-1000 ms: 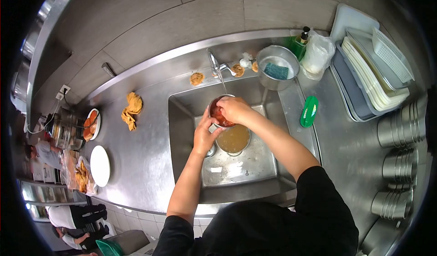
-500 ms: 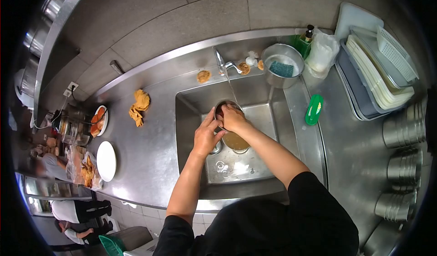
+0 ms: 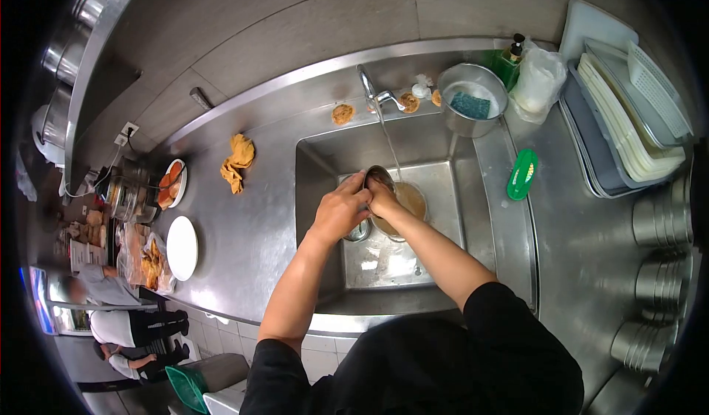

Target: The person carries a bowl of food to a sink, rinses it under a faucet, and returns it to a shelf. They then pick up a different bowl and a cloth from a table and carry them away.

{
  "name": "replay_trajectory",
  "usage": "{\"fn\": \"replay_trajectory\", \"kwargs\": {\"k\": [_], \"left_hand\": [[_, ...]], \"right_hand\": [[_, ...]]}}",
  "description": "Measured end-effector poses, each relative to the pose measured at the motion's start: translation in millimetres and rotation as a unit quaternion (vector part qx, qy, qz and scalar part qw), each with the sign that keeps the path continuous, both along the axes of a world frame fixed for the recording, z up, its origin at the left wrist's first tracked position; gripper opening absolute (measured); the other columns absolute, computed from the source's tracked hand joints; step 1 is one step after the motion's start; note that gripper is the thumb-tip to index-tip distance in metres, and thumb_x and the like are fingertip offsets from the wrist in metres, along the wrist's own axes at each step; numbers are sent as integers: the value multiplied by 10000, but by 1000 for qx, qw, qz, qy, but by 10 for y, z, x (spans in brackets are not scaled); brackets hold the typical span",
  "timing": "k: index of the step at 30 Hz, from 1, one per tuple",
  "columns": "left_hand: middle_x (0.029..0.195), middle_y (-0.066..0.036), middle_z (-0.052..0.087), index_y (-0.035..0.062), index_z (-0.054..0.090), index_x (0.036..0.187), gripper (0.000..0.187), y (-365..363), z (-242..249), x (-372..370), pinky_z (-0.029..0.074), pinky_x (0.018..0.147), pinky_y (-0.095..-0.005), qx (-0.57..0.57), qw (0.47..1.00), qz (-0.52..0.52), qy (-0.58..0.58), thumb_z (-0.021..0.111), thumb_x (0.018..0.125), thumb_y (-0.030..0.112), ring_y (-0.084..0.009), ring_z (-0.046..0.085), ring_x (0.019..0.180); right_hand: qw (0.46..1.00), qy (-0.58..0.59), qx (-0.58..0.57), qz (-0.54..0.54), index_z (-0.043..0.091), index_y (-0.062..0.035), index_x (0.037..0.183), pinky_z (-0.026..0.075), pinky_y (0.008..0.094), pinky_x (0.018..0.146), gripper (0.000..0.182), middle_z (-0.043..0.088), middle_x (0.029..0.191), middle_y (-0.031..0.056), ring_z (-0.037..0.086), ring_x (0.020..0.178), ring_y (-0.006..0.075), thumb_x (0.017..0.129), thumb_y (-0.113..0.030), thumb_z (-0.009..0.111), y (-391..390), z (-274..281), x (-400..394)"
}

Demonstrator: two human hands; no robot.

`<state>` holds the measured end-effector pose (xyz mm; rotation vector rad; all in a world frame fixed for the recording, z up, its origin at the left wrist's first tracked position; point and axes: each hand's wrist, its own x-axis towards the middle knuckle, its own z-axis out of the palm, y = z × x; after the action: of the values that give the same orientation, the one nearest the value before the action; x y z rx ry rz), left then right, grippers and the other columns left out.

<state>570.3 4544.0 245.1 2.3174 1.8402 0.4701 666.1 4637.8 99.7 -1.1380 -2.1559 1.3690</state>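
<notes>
Over the steel sink, my left hand grips a small metal bowl by its side and holds it tilted. My right hand reaches into the bowl's mouth; its fingers are hidden inside. Just below both hands, a round container with cloudy brownish water sits on the sink floor. A thin stream of water runs from the tap down close behind the bowl. The drain shows beside the container, under my left hand.
Left of the sink lie an orange cloth, a white plate and a dish of orange-red food. A metal pot with a blue-green scouring pad stands at the back right, near a green brush and stacked trays. Other people stand far left.
The bowl has tipped further, and my right hand has gone deeper into it. More of the container of brownish water below is exposed. The whole view has shifted slightly.
</notes>
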Motion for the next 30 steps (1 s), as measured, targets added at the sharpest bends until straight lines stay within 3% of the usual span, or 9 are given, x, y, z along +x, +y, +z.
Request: {"fn": "replay_trajectory", "kwargs": {"k": [2,4,5,7,8,10,13,20,30], "left_hand": [[1436,-175,510,128,637,974,322,25,72,19,521,962,-408,-15,999,-20,45,815,711,181,-322,524,1298],[1441,-166,507,132,644,979,317,59,113,34,520,961,-408,-34,997,-23,58,811,714,184,-320,528,1294],[1446,-158,504,135,651,983,312,79,132,45,520,960,-408,-52,996,-29,71,807,718,188,-317,532,1289],[1438,-159,511,138,660,1001,321,111,166,76,522,951,-412,-63,993,-31,94,803,720,198,-317,536,1284],[1429,-160,519,141,670,1018,331,122,176,85,525,941,-415,-73,990,-37,117,800,722,207,-317,541,1279],[1416,-171,531,134,689,1006,325,155,176,101,532,929,-408,-76,989,-41,123,798,705,193,-318,558,1261],[1374,-166,563,130,700,992,325,188,191,123,536,907,-414,-90,984,-53,147,800,690,196,-325,581,1228],[1141,-118,664,124,713,940,233,323,325,321,533,777,-423,-192,946,-42,259,753,714,162,-288,669,1043],[1016,-107,739,124,757,970,253,714,397,622,513,821,-397,-343,855,-44,387,772,736,219,-280,702,1015]], "right_hand": [[999,40,-11,-6,442,-12,1414,364,428,1126,550,458,1448,253,422,1372,358,941,-291,459,-35,-16,-16],[994,69,-66,-47,514,-44,1345,488,428,976,488,569,1329,228,577,1207,355,948,-325,477,-92,-13,-37],[994,69,-66,-44,514,-44,1345,488,428,976,488,569,1329,228,577,1207,355,948,-325,477,-149,139,-18],[912,250,-282,-163,548,-56,1300,551,376,847,441,624,1228,173,636,1102,283,987,-344,431,-276,400,0],[912,249,-285,-157,548,-56,1300,551,376,847,441,624,1228,173,636,1102,283,987,-344,431,-314,419,-20],[827,332,-416,-177,573,-67,1249,566,332,770,413,639,1142,114,640,1051,210,1018,-349,379,-368,494,-25],[869,336,-340,-126,573,-63,1231,567,338,777,380,641,1139,99,646,1030,206,1024,-299,360,-421,563,5],[814,385,-409,-151,586,-62,1213,566,335,780,366,649,1121,97,651,1013,202,1020,-285,370,-490,542,-81],[723,445,-490,-198,604,-60,1188,566,332,784,347,659,1096,94,657,990,196,1013,-264,385,-549,453,-190]]}}
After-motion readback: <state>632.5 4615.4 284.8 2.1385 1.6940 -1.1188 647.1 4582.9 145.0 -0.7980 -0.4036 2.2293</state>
